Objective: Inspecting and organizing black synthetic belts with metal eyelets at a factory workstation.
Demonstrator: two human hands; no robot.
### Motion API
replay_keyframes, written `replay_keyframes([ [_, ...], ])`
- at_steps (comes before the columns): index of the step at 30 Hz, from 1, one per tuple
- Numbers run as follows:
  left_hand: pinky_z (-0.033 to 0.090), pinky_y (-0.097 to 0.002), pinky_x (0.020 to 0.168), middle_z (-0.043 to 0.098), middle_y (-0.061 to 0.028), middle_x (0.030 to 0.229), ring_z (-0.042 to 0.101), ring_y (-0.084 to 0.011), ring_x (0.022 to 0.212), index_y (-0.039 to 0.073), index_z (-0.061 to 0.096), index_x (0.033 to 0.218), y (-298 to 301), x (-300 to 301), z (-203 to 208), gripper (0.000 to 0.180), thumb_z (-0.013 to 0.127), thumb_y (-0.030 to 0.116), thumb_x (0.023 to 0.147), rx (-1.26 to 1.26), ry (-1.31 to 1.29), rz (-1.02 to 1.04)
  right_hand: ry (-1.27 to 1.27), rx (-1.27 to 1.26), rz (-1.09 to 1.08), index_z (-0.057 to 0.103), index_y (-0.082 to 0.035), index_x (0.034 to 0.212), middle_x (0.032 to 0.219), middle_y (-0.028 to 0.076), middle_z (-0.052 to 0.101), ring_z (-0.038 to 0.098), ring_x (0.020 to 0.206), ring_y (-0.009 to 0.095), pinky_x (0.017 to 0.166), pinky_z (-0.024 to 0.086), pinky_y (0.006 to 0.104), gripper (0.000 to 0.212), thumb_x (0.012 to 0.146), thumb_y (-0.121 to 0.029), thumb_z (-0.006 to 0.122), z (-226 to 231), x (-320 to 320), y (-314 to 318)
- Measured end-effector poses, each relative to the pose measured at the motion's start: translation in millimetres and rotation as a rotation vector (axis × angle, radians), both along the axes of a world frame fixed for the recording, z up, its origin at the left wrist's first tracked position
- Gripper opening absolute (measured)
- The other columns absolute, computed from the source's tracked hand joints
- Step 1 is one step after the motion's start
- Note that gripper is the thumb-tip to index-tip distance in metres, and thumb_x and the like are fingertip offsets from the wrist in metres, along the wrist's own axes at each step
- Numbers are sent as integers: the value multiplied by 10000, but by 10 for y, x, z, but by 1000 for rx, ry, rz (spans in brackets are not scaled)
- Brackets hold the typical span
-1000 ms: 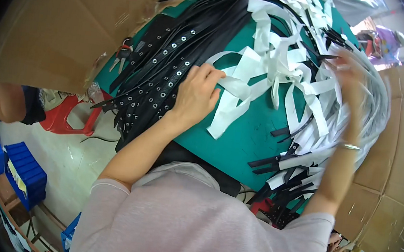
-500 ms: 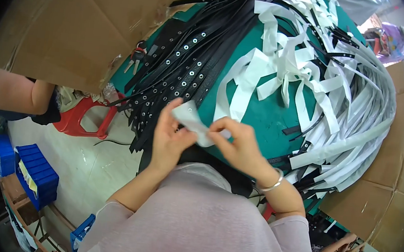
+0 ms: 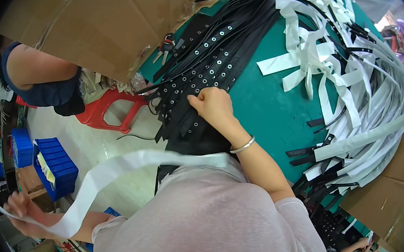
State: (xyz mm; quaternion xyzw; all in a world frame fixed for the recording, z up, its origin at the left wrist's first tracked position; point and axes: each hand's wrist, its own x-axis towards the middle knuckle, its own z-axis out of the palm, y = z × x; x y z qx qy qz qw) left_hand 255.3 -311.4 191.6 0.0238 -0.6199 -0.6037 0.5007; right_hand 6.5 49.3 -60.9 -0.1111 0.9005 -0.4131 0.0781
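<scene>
Blur veils the grip of our left hand (image 3: 23, 205): one end of the white strip (image 3: 86, 190) lies across its fingers, but whether they are clamped on it we cannot tell. The strip is off the bench (image 3: 264, 108), bowed through the air beyond the near left corner, its other end smeared by motion in front of our shirt (image 3: 220, 227). It looks light, thin and limp; we judge it will flutter and trail rather than hold a line, and may curl back on itself. Its face seems smooth, perhaps slightly slippery, but hardly fragile, so a flat pinch near one end, thumb against fingers, should do.

Our right hand (image 3: 212, 104) bends over the black straps (image 3: 215, 53) near that same corner, fingertips hidden; whether they pinch one we cannot tell. Keys (image 3: 166, 47) lie by the left edge, loose strips (image 3: 322, 51) heap towards the far edge, and a white bundle (image 3: 370, 140) curves along the right edge.

Half a second ago our hands met at the near edge with a white piece between them; now they are well apart, the left swung out low, the right on the straps.
</scene>
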Motion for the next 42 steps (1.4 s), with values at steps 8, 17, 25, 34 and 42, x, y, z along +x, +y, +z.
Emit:
replay_keyframes([
  [8,524,-271,643,667,-137,777,654,-165,686,-45,575,1035,1750,-1699,-1147,325,672,1,728,121,-968,-727,-256,-142,-181,644,-21,647,549,102,621,624,508,196,535,498,317,350,763,-350,675,127,-24,206],
  [17,439,-191,547,639,-67,722,578,-87,597,4,590,991,2341,-1794,-1843,336,416,291,982,283,-785,-963,22,-107,-358,612,1,758,660,167,633,637,656,320,597,498,397,384,693,-358,730,19,-41,-115],
  [25,523,-260,616,675,-122,805,645,-146,658,-12,636,910,2123,-1746,-2073,152,645,125,843,298,-865,-725,-448,-788,-165,551,-35,706,605,26,557,512,480,103,431,384,235,276,809,-260,675,127,-7,466],
  [34,505,-216,630,677,-93,773,633,-109,683,-24,656,860,2537,-1833,-1926,194,733,-75,689,273,-832,-860,-533,-1175,-35,575,19,922,675,30,566,500,482,64,413,367,177,175,847,-131,625,856,260,1154],
  [42,481,-198,600,669,-89,742,626,-99,663,-12,634,800,2742,-1842,-1840,207,744,-103,650,121,-891,-897,-431,-1117,-108,597,30,983,806,62,626,643,673,128,610,552,225,179,855,-93,620,793,267,1092],
])
